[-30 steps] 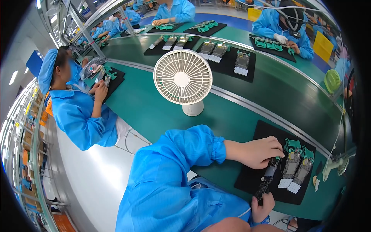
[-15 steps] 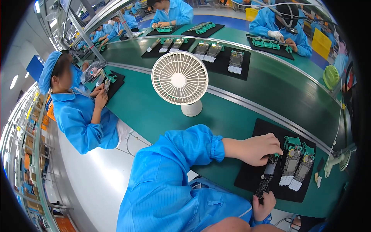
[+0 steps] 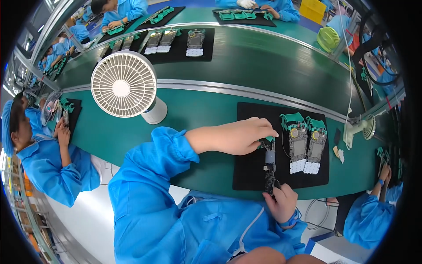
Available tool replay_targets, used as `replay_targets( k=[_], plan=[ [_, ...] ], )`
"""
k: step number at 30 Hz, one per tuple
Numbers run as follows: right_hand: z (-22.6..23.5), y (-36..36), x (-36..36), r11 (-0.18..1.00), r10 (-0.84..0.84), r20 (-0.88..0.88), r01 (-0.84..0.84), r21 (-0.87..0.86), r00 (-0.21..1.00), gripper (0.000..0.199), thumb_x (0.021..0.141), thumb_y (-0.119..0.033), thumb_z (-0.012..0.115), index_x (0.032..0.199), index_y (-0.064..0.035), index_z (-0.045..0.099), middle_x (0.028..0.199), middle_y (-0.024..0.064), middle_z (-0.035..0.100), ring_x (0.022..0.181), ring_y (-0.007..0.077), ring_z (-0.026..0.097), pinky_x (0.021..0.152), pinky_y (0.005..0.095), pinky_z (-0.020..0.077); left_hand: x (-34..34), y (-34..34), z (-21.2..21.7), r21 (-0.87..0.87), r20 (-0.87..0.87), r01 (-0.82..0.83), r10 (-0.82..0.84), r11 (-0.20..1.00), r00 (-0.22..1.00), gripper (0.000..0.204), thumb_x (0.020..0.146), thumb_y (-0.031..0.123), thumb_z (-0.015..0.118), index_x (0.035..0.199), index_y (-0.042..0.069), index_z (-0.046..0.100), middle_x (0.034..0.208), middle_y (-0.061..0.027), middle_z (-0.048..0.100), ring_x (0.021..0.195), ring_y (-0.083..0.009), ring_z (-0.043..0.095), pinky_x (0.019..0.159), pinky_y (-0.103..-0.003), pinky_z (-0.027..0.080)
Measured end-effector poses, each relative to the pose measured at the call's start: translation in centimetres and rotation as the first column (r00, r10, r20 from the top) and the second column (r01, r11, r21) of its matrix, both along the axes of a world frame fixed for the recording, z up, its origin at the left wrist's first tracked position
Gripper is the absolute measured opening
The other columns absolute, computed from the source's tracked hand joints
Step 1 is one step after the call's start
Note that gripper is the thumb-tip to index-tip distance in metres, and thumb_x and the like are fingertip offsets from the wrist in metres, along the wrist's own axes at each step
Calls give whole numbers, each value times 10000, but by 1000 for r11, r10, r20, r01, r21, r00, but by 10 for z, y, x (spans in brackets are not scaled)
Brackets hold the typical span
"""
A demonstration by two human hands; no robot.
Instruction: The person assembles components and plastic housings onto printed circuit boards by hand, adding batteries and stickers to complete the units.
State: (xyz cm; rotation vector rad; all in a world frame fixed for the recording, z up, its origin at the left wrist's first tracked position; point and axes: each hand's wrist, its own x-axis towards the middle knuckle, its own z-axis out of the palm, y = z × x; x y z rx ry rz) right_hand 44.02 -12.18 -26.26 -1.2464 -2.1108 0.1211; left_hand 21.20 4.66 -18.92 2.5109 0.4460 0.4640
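The fingers [image 3: 265, 127] of the left hand [image 3: 239, 137] are bent nearly closed over the far end of a dark circuit board [image 3: 269, 169], where a bit of green shows beneath them. The right hand [image 3: 282, 202] pinches the board's near end between thumb and fingers, at the near edge of a black mat [image 3: 248, 171]. The board stands edge-on over the left half of that mat, a grey block [image 3: 270, 157] on its middle; whether it touches the mat cannot be told.

On the mat's right half lie two more boards [image 3: 297, 143], side by side, each with a green frame [image 3: 292, 119] at its far end, a yellow disc below that and white pads [image 3: 312, 168] at the near end. The mat rests on a green table [image 3: 206, 171]. Just right of the mat are a white scrap [image 3: 339, 154] and a small pale fan [image 3: 362, 130]; well to its left stands a larger white fan [image 3: 123, 86]. Past the mat's far edge run a metal rail [image 3: 211, 87] and a dark green belt [image 3: 255, 70]. Farther left of the mat, a co-worker [image 3: 52, 167] in blue handles another piece.
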Motion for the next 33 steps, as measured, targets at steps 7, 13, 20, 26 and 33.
replay_targets(
  k=[7,13,20,26,33],
  plan=[
    [18,17,14,957,-197,-573,29,-288,796,110,827,39,639,923,-14,638,815,69,592,707,154,564,643,263,444,2,5,-9,16,85,21,-22,1000,996,461,820,-26,569,1274,21,509,1207,-161,507,1155,-361,484,991,-406,414],
    [58,65,-12,990,-97,-321,58,-130,942,118,882,11,616,997,-11,633,845,108,555,727,225,555,634,310,443,7,3,-10,68,64,15,-19,998,998,472,815,17,635,1269,-5,509,1212,-186,518,1164,-373,501,981,-429,430],
    [67,73,-21,998,26,-96,-32,-59,995,121,828,14,639,942,-19,622,843,164,516,717,349,556,607,414,438,8,4,-11,48,71,1,-5,999,997,463,820,13,640,1264,-16,510,1224,-183,509,1160,-372,507,976,-425,445],
    [77,76,-24,998,21,12,-20,-53,1000,112,798,11,656,892,-15,601,872,168,518,773,376,546,635,433,435,7,3,-8,28,62,3,-5,1000,998,468,820,18,645,1266,-19,508,1226,-180,509,1161,-370,508,974,-427,448],
    [74,75,-35,995,-93,52,95,-39,994,206,772,66,616,932,-23,521,1019,198,486,907,412,542,747,442,464,11,7,-12,-57,122,3,4,998,992,433,792,37,615,1208,-36,519,1178,-187,514,1087,-364,531,900,-411,474]
  ],
)
